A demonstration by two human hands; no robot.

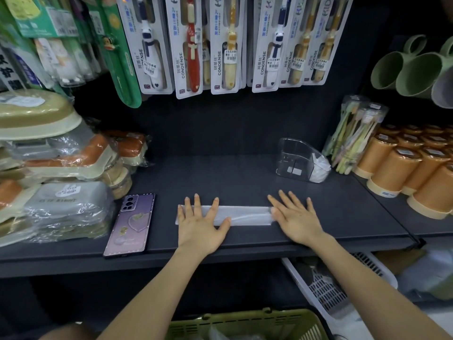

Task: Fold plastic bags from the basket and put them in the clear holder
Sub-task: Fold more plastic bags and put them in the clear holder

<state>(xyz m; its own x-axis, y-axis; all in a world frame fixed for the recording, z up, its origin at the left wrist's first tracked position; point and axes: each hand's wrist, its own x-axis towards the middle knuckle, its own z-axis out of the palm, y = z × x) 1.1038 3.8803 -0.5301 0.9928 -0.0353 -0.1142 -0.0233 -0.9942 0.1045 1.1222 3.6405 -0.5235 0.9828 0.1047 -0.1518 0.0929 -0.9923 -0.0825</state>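
Resting by the shelf's point(220, 177) front edge, a phone point(130, 224) is lying left of the left hand point(199, 225), whose straight fingers are pressing the left end of the folded plastic bag point(245, 215). The right hand point(295, 218) is pressing its right end, fingers flat. The clear holder point(295, 159) is standing behind, toward the back edge.

The left end of the bag point(245, 215) lies hidden under the left hand point(199, 227), its right end under the right hand point(297, 222). The basket point(245, 323) at the near edge is cut off by the bottom of the view, its contents blurred. How many bags make up the white bundle point(320, 168) in the holder point(293, 153) cannot be told. The toothbrush packs point(220, 45) are cut off at the top, the mugs point(411, 72) at the right edge.
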